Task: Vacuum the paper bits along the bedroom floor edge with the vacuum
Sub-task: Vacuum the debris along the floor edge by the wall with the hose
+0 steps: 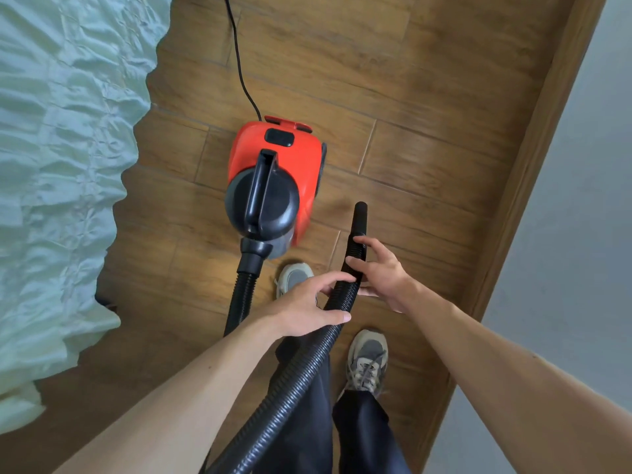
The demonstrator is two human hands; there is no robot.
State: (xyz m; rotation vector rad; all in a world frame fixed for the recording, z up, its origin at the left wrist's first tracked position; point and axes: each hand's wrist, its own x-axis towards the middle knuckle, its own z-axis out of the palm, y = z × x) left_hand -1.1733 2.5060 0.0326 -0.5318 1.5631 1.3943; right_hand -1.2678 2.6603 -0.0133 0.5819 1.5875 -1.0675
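While near the vacuum [273,159], left hand [306,307] and right hand [381,277] around its hose [294,381]

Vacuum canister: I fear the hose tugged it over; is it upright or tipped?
Upright: the vacuum canister sits on the wood floor, black carry handle facing up.

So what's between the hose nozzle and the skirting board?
Head view: only bare wood floor between the hose nozzle and the skirting board, nothing lying on it.
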